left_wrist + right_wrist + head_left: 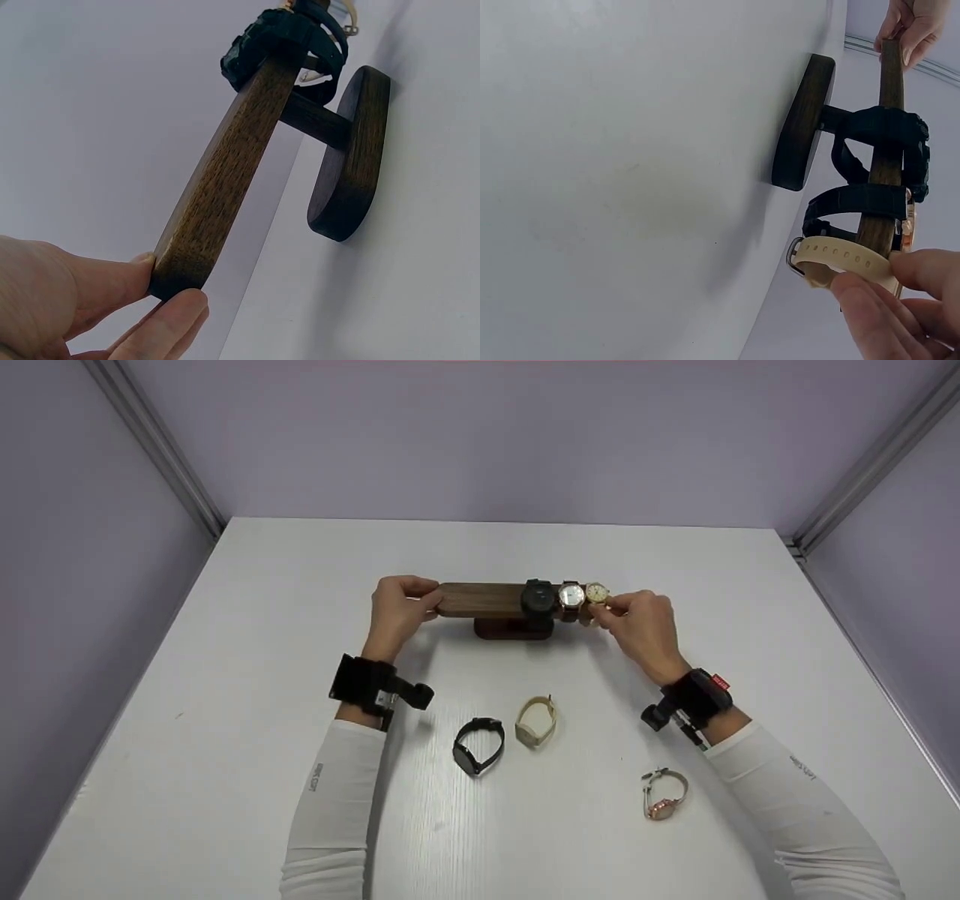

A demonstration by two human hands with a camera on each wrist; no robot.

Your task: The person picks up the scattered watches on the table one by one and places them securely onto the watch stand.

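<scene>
the left hand (397, 611) grips the left end of the stand (480, 599), a dark wooden bar on a short post and oval base (514, 629) that sits on the white counter (225, 720). in the left wrist view the thumb and a finger (169, 319) pinch the rounded tip of the bar. the bare stretch of bar runs right to three watches strapped around it side by side: a black watch (538, 598), then a brown watch (571, 596) with a pale dial, then a gold watch (597, 593) at the right end. the right hand (641, 626) holds the gold watch, its fingertips curled on the case and the cream strap (840, 259); the right wrist view shows that strap looped under the bar just beside the two dark straps. nearer the person, lying on the counter well apart from the stand, are a black band (478, 745) and a beige band (535, 721) close together, and farther right a rose watch (663, 794) near the right sleeve (795, 802). both wrists wear black camera mounts.
</scene>
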